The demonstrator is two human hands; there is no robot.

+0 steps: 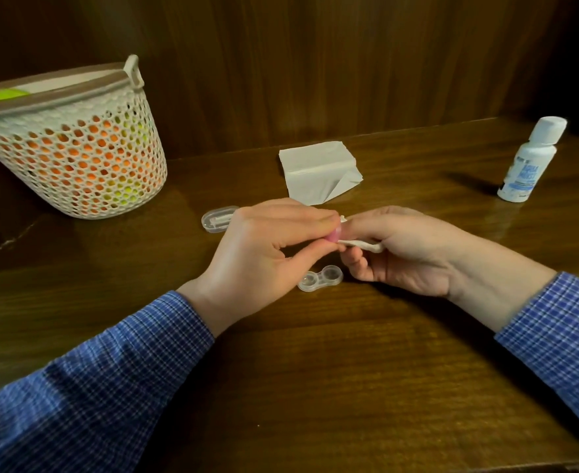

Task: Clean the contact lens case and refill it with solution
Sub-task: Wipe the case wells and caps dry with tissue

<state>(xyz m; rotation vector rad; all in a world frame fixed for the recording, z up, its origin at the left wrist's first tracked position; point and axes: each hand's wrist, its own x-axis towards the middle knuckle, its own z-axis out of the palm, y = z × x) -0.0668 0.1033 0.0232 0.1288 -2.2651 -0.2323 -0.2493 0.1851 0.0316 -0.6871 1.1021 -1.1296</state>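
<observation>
While blue label text blurs, bottle (527, 162) stands capped.

Bare table (315, 370) before lens case (320, 278)

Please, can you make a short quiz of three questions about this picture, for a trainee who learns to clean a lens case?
1. True or false: the solution bottle has its cap on.
2. What does the left hand pinch? A) a pink cap B) the basket C) the bottle
3. What white thing does the right hand hold?

Key:
1. True.
2. A: the pink cap sits between its fingertips.
3. A twisted tissue; the open lens case lies on the table below.
</observation>
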